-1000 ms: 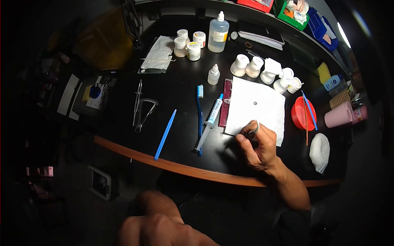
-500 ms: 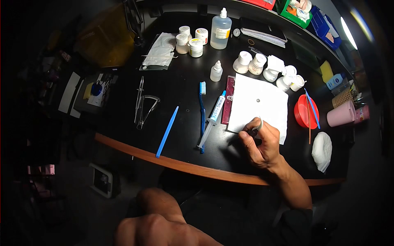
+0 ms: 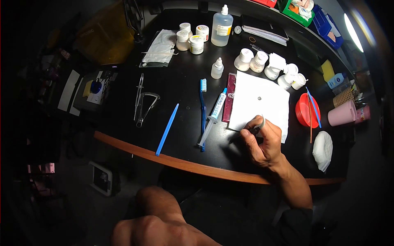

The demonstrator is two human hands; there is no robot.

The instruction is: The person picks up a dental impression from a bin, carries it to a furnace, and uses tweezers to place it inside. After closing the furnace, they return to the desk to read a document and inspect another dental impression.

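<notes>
Right hand at near edge of white paper on tabletop. Fingers pinched tight on small tool, tip over paper. Probably light, thin, stiff, slippery. Best gripped low, like pen. Left hand out of view.

Dim; fisheye warp; dark edges

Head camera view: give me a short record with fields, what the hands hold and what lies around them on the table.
Right hand: pinches a small grey tool at the near edge of the white paper
Left hand: not clearly in view
Left of paper: syringe, blue toothbrush, blue stick
Right of paper: red dish, pink cup
Far side: clear bottle
Surface: black table
</notes>
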